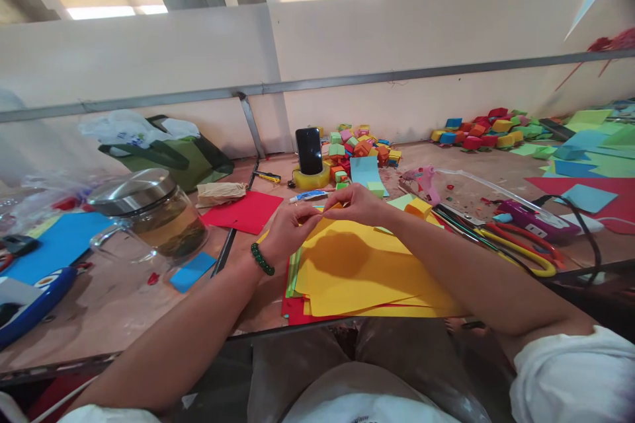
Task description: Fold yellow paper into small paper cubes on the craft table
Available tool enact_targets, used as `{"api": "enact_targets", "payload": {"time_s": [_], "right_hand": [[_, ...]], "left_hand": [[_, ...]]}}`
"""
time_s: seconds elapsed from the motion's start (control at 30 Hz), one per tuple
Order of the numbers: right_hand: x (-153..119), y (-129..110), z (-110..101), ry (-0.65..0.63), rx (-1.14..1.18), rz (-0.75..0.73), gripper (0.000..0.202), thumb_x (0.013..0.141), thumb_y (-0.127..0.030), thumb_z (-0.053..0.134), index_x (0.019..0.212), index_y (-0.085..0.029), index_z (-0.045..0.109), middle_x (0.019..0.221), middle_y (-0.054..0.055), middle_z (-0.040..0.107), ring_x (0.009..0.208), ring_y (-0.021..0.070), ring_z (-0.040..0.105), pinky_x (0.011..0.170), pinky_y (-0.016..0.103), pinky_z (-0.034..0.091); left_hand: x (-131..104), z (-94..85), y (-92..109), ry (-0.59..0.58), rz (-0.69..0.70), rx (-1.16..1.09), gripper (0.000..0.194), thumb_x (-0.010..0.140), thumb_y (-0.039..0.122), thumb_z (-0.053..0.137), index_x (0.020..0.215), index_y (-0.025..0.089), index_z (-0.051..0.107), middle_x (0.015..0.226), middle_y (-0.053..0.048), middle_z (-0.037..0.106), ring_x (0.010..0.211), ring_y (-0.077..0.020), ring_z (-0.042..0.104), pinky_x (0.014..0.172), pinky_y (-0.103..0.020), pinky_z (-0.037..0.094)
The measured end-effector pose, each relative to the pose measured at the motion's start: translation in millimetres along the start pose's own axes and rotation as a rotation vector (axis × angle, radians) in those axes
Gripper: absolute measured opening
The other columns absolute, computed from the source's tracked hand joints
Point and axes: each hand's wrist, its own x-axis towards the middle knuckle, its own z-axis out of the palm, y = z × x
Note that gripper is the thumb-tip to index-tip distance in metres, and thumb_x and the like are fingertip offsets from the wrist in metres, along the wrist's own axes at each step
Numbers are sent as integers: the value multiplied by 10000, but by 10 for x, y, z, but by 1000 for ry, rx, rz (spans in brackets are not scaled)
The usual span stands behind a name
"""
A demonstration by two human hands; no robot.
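Observation:
Both hands meet above a stack of yellow paper sheets (357,264) at the table's front edge, with green and red sheets showing beneath. My left hand (292,230), a dark green bead bracelet on its wrist, is closed with thumb and forefinger pinched. Fingertips of my right hand (360,203) touch it from the other side, also pinched. Between them a small piece of orange-yellow paper (338,205) shows, mostly hidden by the fingers. A folded yellow paper piece (418,207) lies just right of my right hand.
Behind the hands, a phone (309,151) stands on a tape roll (311,177) beside piled paper cubes (364,145). A glass teapot (159,218) stands left. Scissors (520,248), a pink glue gun (426,184) and a purple device (538,219) lie right.

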Motion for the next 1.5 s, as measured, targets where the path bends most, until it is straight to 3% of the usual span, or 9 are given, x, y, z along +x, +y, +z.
{"api": "enact_targets", "payload": {"time_s": [0.2, 0.33, 0.47, 0.6, 0.67, 0.8, 1.2, 1.33, 1.5], "right_hand": [[-40, -3, -47, -93, -48, 70, 192, 660, -252, 594, 656, -106, 719, 539, -8, 565, 505, 71, 421, 457, 207, 295], [-27, 85, -280, -182, 3, 116, 194, 657, -296, 659, 649, -115, 729, 515, -16, 561, 484, 67, 422, 446, 208, 296], [-16, 71, -516, -122, 102, 175, 231, 645, -365, 718, 659, -135, 727, 616, 23, 652, 587, 108, 547, 556, 228, 421], [-12, -21, -359, -163, 149, 109, 373, 644, -484, 726, 817, -154, 736, 730, 35, 682, 656, 128, 574, 594, 245, 439], [-6, -21, -183, -200, 85, 53, 371, 626, -486, 740, 749, -136, 721, 662, 27, 647, 622, 122, 549, 559, 236, 412], [8, 67, 4, -83, 12, -32, 333, 670, -457, 713, 679, -124, 703, 588, 9, 598, 572, 100, 486, 520, 228, 350], [15, 122, -287, -82, 113, 141, 298, 596, -402, 768, 644, -114, 708, 551, -2, 579, 535, 87, 469, 495, 226, 344], [9, 96, -427, -22, 123, 200, 327, 573, -431, 787, 640, -122, 703, 544, -1, 584, 525, 90, 487, 486, 224, 360], [-4, -31, -309, -115, 111, 116, 303, 603, -424, 765, 634, -136, 677, 545, -13, 579, 511, 85, 508, 479, 211, 376]], "left_hand": [[-25, 55, 32, 28, 118, 86, 254, 838, 265, 542, 656, 152, 679, 567, 0, 603, 564, -109, 487, 556, -228, 396], [-26, 25, 47, 13, 136, 96, 239, 830, 235, 545, 651, 152, 680, 586, -17, 630, 586, -122, 526, 578, -235, 423], [-21, -43, 10, 4, 88, 96, 230, 827, 229, 538, 678, 140, 689, 634, -40, 660, 603, -131, 558, 564, -228, 425], [-13, -24, -13, -25, 65, 81, 234, 832, 256, 535, 703, 139, 691, 657, -36, 673, 612, -126, 561, 576, -222, 421], [-8, -2, -2, -29, 51, 59, 254, 830, 277, 523, 692, 140, 686, 627, -24, 656, 588, -117, 537, 568, -218, 412], [6, -16, 10, -54, -52, -22, 293, 808, 357, 538, 693, 132, 686, 631, -22, 644, 585, -118, 516, 525, -206, 396], [47, -160, -7, -92, -93, -32, 271, 760, 358, 565, 621, 145, 663, 599, -26, 636, 578, -120, 525, 568, -223, 423], [70, -197, -94, -52, -216, -89, 233, 725, 337, 595, 621, 135, 649, 574, -16, 616, 563, -120, 528, 542, -220, 418], [48, -107, -143, -89, -258, -139, 293, 752, 404, 610, 778, 123, 690, 719, -35, 681, 666, -145, 595, 591, -230, 465]]}}
